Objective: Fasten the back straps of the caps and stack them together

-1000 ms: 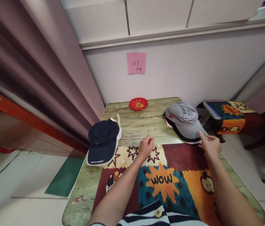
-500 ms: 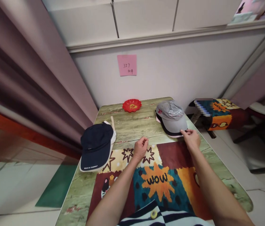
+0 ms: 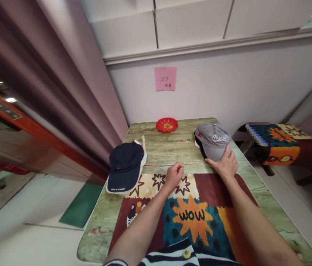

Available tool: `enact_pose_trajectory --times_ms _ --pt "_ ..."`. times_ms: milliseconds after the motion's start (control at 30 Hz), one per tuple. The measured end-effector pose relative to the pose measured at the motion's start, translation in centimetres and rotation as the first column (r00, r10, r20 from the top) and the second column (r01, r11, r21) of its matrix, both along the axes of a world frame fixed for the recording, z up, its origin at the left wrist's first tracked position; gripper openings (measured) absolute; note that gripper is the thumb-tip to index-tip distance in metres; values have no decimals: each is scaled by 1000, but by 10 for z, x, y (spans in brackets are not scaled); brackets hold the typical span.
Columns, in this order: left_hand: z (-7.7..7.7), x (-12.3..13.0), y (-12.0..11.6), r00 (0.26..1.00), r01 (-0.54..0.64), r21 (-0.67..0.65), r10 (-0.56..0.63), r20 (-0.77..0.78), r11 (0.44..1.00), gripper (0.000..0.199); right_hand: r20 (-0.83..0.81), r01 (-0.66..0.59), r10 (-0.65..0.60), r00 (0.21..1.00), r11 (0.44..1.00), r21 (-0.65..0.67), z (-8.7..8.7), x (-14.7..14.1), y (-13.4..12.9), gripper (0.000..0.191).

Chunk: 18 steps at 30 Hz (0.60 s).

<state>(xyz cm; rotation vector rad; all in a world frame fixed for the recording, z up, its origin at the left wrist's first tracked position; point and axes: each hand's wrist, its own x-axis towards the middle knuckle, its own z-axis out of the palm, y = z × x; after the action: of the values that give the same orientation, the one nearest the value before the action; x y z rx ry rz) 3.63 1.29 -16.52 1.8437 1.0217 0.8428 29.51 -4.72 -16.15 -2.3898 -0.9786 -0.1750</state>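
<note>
Head view, largest first: a purple curtain (image 3: 89, 74) hangs along the left beside a green wood-patterned worktop (image 3: 167, 147) set near a pale wall (image 3: 213, 85). Over the near part of the worktop lies a multicoloured rectangular mat (image 3: 211, 192), with "WOW" on an orange burst. A navy fabric cap (image 3: 125, 157) with a white-edged brim rests at the worktop's left side, its brim toward the wearer and a light strap sticking up behind. Opposite, near the right edge and beyond the mat, sits a grey fabric cap (image 3: 212, 138) lettered "Always". Black and pinkish material shows at its left edge; it may be a separate layer, but the view is too poor to be sure. The right hand (image 3: 227, 163) grips this cap's brim, thumb at the front edge and fingers along the right side. Between the caps, the left hand (image 3: 174, 175) is loosely curled, narrow, above the mat's far edge. A red scalloped dish (image 3: 167, 125) with a yellow design stands near the far edge. A square pink paper note (image 3: 165, 78), handwritten "357", is on the wall.
</note>
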Motion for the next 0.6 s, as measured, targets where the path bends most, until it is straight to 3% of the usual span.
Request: enact_pose_trajectory --times_ms 133,267,333,400,433,500,600 --pt "0 2 -5 1000 -8 14 8 1 1000 17 101 -9 5 995 999 45 -12 1 -5 125" --pt "3 -4 -17 1000 -21 41 20 12 999 15 123 -32 26 992 998 53 -13 4 -8 127" --pt "13 -18 -17 999 -38 64 36 21 997 20 99 -55 52 994 998 29 -9 4 -13 126" --pt "33 -45 -6 995 -102 137 100 23 985 29 94 -79 73 993 995 56 -2 2 -21 123" --pt "46 -62 4 984 -176 259 179 10 950 30 107 -91 81 991 991 98 0 -1 -26 120" --pt "75 -104 32 926 -335 464 378 0 820 27 150 -126 97 984 971 201 4 -10 -37 110" --pt "112 -166 76 732 -523 562 675 -87 640 29 172 -234 193 966 936 263 3 -30 -52 84"
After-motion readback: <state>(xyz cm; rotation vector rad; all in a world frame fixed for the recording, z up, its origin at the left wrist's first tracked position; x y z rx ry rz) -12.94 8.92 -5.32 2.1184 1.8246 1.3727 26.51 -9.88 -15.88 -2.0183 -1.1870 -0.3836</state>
